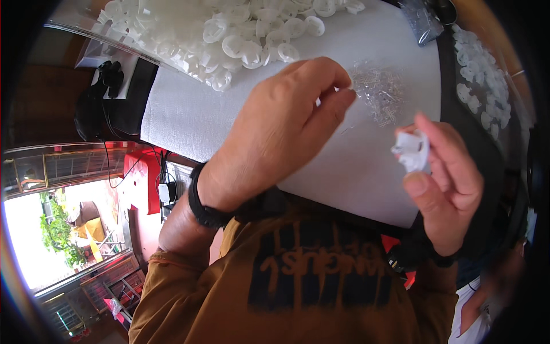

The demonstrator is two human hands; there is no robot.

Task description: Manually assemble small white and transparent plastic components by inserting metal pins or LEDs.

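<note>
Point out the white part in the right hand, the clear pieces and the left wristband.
White part (412, 152): head view, its body.
Clear pieces (381, 94): head view, heap's middle.
Left wristband (195, 196): head view, strap.

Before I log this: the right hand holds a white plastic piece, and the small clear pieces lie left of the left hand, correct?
Not quite: the small clear pieces lie to the right of the left hand, as the head view shows. The right hand does hold a white plastic piece.
</note>
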